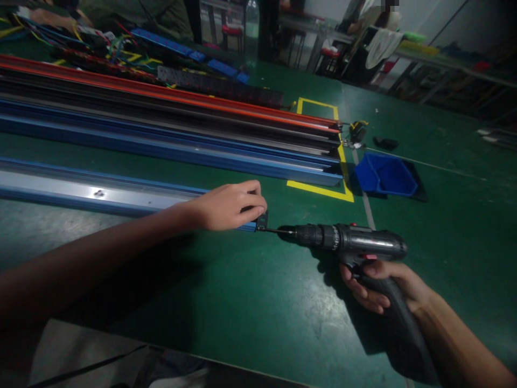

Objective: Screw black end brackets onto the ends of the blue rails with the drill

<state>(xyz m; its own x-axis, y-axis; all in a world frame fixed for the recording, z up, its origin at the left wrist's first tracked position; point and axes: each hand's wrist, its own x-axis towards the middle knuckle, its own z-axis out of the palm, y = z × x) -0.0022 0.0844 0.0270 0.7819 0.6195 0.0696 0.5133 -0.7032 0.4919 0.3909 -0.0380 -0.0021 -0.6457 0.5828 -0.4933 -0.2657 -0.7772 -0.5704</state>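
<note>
A long blue-edged metal profile with a silvery face lies on the green table, its right end under my left hand. The curled fingers of that hand press on a small black end piece at the profile's tip. In my right hand is a black cordless drill, gripped by its handle and pointing left. Its long thin bit reaches the end piece; whether it sits in a screw is too small to tell.
Several more profiles, blue, black and orange, lie parallel behind. A blue bin stands right of the yellow tape outline. Wires and circuit strips are heaped at the back left, near a person's dark-green clothing.
</note>
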